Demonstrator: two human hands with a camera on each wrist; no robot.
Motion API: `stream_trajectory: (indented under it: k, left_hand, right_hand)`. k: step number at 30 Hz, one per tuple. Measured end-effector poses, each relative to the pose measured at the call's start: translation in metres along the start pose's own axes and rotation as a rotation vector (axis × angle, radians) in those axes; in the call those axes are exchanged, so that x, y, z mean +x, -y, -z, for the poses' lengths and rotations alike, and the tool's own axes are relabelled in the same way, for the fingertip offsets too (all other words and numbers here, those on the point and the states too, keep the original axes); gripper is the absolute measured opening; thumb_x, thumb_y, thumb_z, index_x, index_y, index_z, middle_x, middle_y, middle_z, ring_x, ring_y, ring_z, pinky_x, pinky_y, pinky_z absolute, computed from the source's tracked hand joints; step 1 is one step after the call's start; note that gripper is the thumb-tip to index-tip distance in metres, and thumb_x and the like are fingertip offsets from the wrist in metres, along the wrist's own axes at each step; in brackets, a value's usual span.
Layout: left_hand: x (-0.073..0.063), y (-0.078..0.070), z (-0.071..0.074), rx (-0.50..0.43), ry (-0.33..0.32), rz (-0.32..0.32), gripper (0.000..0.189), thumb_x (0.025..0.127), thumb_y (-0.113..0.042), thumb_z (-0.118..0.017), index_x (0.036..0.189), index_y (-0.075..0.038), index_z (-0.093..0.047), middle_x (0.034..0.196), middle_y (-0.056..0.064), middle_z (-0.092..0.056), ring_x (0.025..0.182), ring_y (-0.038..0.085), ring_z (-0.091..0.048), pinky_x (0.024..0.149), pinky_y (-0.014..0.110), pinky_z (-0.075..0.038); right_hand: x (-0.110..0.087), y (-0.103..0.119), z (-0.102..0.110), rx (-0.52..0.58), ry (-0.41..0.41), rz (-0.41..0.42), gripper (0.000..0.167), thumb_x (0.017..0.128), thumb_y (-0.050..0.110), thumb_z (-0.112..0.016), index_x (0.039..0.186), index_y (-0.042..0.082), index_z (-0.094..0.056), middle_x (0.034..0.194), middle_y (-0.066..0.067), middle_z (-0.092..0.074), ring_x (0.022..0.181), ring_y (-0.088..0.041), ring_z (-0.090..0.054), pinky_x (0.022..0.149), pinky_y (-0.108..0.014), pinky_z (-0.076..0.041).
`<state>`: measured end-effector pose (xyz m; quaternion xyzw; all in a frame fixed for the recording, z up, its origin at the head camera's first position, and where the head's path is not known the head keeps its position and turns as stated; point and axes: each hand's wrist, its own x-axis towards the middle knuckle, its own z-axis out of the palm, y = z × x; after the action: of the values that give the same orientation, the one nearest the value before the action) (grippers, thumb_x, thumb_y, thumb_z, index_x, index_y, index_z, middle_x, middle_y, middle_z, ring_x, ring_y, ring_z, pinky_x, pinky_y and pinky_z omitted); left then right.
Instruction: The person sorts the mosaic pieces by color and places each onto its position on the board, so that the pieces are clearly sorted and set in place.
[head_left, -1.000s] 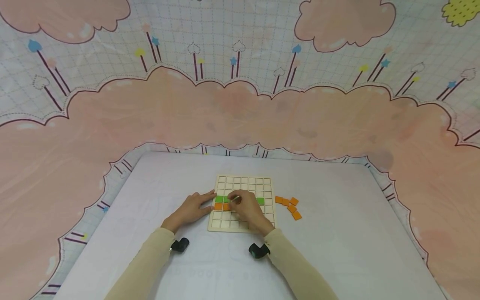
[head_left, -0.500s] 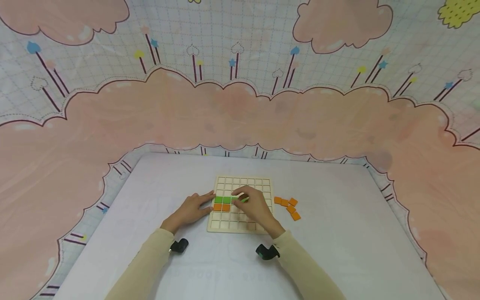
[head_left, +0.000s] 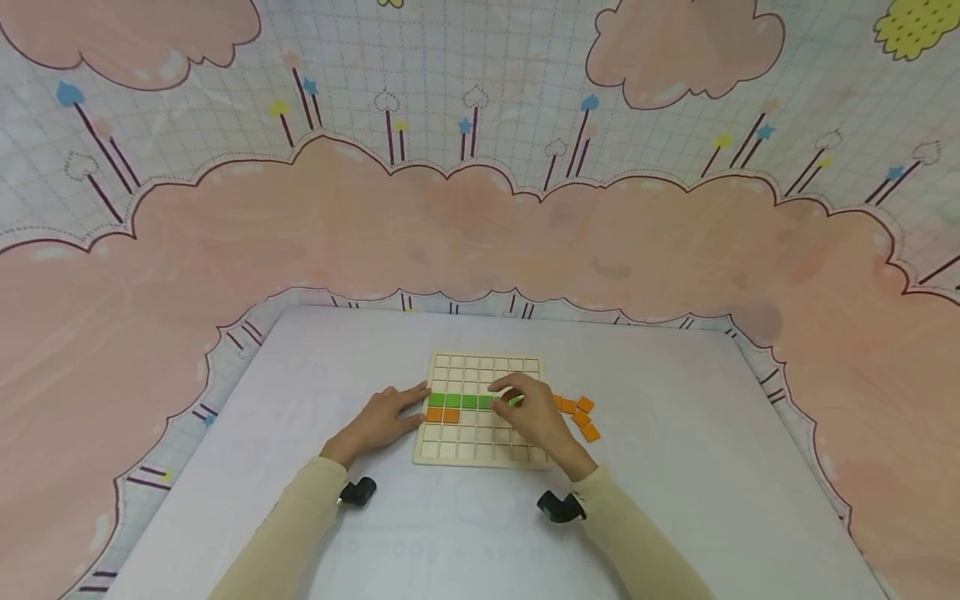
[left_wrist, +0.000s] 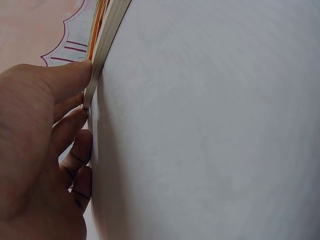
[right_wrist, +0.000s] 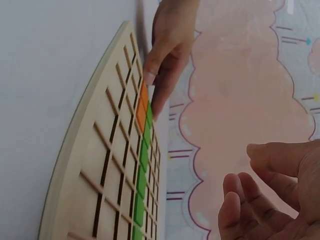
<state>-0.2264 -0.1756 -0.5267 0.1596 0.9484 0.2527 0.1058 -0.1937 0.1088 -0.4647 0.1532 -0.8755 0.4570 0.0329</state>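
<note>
A light wooden grid board (head_left: 480,455) lies flat on the white table. Green square tiles (head_left: 453,401) fill a row of its cells, partly covered by my right hand (head_left: 536,417). Two orange tiles (head_left: 442,415) sit side by side in the row just nearer to me, at the left end. My left hand (head_left: 382,421) rests against the board's left edge, thumb and fingertips touching it. The right hand hovers over the right part of the green row; in the right wrist view its fingers (right_wrist: 260,200) are loosely bent, with no tile visible between them.
Several loose orange tiles (head_left: 582,419) lie on the table just right of the board. A patterned cloth (head_left: 480,233) with clouds and candles hangs behind and around the white table (head_left: 675,467).
My right hand has moved to the right along the green row, and its fingers have spread apart. More green tiles show where it was. The left hand has stayed in place.
</note>
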Motion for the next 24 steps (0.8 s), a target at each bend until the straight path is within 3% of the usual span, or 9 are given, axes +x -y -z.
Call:
stream_trajectory:
  k: [3, 9, 18, 24]
  left_hand:
    - [0.0, -0.001, 0.001, 0.002, -0.002, -0.009, 0.056, 0.097, -0.037, -0.06, 0.149, -0.025, -0.044, 0.159, -0.006, -0.037, 0.136, 0.034, -0.042, 0.114, 0.06, -0.028]
    - [0.0, -0.004, 0.005, 0.026, -0.002, -0.015, 0.055, 0.097, -0.037, -0.06, 0.149, -0.024, -0.045, 0.158, -0.006, -0.038, 0.119, 0.026, -0.049, 0.106, 0.053, -0.036]
    - [-0.001, -0.005, 0.003, 0.033, 0.008, 0.005, 0.056, 0.097, -0.038, -0.06, 0.149, -0.025, -0.044, 0.158, -0.007, -0.038, 0.107, 0.02, -0.047, 0.096, 0.045, -0.042]
    - [-0.001, -0.005, 0.003, 0.032, 0.005, 0.011, 0.056, 0.097, -0.038, -0.06, 0.149, -0.026, -0.044, 0.158, -0.008, -0.038, 0.106, 0.019, -0.047, 0.092, 0.043, -0.043]
  right_hand:
    - [-0.003, -0.007, 0.006, -0.019, -0.015, -0.029, 0.02, 0.086, 0.009, -0.076, 0.105, 0.013, -0.072, 0.109, -0.001, -0.071, 0.085, -0.014, -0.065, 0.073, -0.026, -0.053]
    - [-0.01, -0.026, 0.019, -0.048, -0.066, -0.042, 0.019, 0.084, 0.009, -0.076, 0.103, 0.012, -0.072, 0.103, -0.004, -0.072, 0.083, -0.016, -0.066, 0.07, -0.026, -0.052]
    - [-0.02, -0.045, 0.04, -0.089, -0.085, -0.131, 0.022, 0.084, 0.009, -0.076, 0.106, 0.011, -0.072, 0.106, -0.008, -0.072, 0.09, -0.021, -0.068, 0.082, -0.039, -0.056]
    - [-0.019, -0.057, 0.051, -0.081, -0.097, -0.186, 0.022, 0.085, 0.009, -0.076, 0.106, 0.01, -0.072, 0.108, -0.009, -0.072, 0.092, -0.025, -0.068, 0.075, -0.034, -0.056]
